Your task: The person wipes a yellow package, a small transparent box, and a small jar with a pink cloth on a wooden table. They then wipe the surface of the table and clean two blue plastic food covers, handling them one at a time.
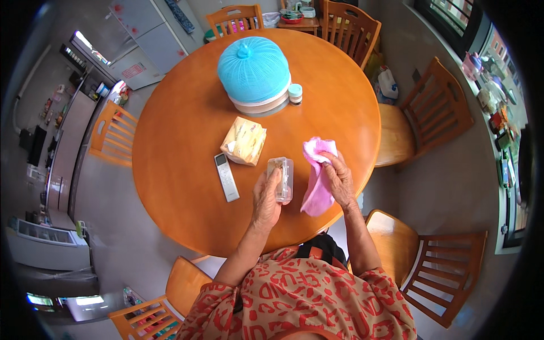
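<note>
A small clear plastic box (287, 180) is held in my left hand (266, 198), with the thumb laid along its side. Something pale shows inside the box, too unclear to name. To its right, my right hand (338, 180) pinches a pink cloth (318, 190), which hangs down in folds near the table's front edge. Box and cloth are apart. Just beyond the left hand sits a yellowish soft pack of tissues (245, 140). A white remote control (226, 178) lies to the left of that hand.
The round wooden table (181, 113) bears a blue mesh food cover (253, 71) at the back, with a small lidded jar (295, 93) beside it. Wooden chairs stand all around, including one at the right (425, 119) and one at the near right (430, 266).
</note>
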The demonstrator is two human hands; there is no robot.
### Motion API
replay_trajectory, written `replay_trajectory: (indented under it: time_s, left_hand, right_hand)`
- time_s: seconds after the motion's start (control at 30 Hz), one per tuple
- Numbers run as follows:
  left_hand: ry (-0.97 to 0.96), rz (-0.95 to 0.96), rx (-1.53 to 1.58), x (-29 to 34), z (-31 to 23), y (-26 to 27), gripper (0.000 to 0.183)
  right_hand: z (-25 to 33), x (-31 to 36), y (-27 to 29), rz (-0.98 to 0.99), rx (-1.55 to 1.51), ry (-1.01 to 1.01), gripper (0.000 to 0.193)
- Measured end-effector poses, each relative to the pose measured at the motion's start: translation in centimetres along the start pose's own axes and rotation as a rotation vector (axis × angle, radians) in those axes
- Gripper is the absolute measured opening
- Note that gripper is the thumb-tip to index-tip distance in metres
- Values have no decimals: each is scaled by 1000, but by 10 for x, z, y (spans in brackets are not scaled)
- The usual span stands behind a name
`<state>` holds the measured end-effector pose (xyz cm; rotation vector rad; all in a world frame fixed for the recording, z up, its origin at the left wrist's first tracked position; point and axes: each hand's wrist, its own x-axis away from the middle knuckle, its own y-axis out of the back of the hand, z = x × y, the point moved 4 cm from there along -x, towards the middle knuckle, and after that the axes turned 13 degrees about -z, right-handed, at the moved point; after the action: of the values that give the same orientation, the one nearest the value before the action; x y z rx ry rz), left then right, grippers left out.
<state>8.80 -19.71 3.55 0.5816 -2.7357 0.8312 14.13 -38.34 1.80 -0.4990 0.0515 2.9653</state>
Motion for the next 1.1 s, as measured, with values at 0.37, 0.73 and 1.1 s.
replay_trajectory:
  time_s: [0.37, 0.73, 1.1]
  left_hand:
    - [45, 80, 103, 12, -12, 21, 28]
    - [-59, 244, 198, 27, -12, 5, 45]
    - [11, 204, 194, 23, -43, 18, 39]
  right_hand:
    - [32, 13, -26, -205, -818, -565, 12]
    - [73, 50, -72, 163, -227, 132, 38]
    - [128, 35, -58, 163, 207, 455, 41]
